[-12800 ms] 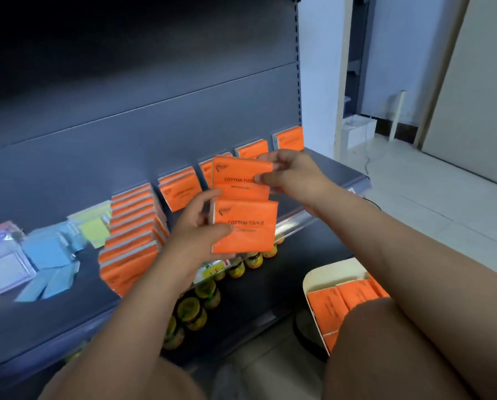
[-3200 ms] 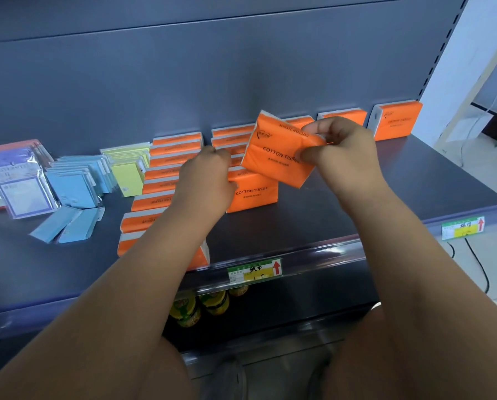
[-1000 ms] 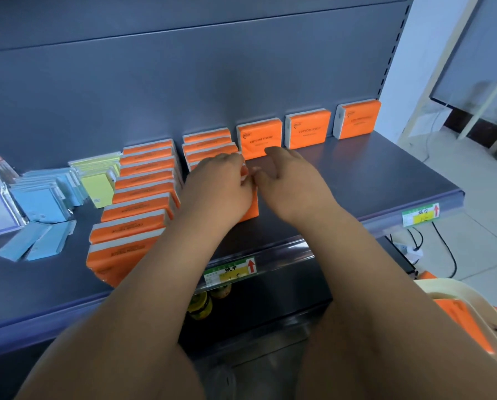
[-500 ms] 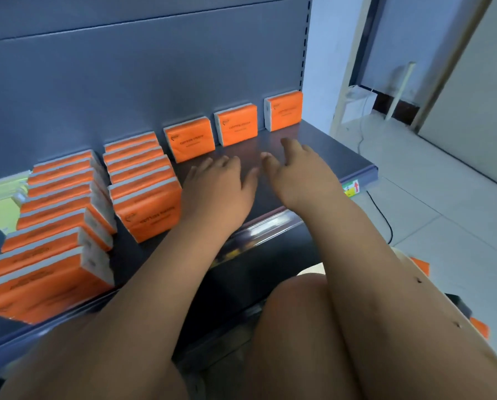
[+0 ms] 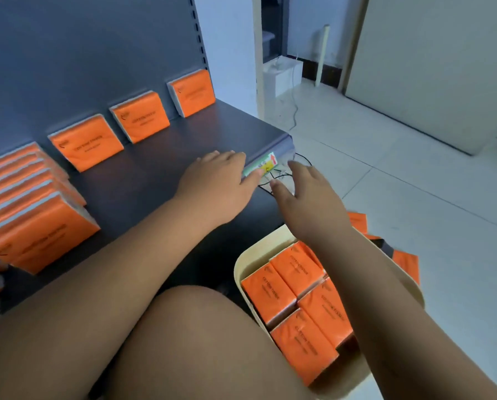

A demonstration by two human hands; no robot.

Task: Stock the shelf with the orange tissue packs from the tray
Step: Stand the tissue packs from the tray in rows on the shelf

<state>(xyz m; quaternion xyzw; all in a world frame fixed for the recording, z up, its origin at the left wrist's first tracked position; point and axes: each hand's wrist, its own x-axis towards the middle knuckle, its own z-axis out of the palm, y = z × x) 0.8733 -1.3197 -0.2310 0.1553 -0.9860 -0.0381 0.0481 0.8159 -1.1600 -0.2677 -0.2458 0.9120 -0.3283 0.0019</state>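
both hands empty. left hand palm down over the front edge of the dark grey shelf, fingers straight and loosely spread, tips at the price label on the edge strip. contact with the label cannot be told. right hand in the air just off the shelf corner, fingers relaxed and extended, holding nothing. it hangs above the far end of the cream tray.

orange tissue packs lie flat in the tray, side by side, printed faces up. the tray sits low on the right, beside the person's bare knee. the right forearm crosses over the tray and hides its right side and part of the packs. the knee covers its near left corner.

on the shelf: three single packs stand apart from each other, leaning against the back panel. at the left, a dense row of packs stands one behind another, somewhat blurred.

beyond the tray, loose orange packs lie on the pale tiled floor, partly behind the forearm. a thin black cable loops on the floor by the shelf corner, seen between the two hands. further back: a white box with a cord, and a white pole against the wall.
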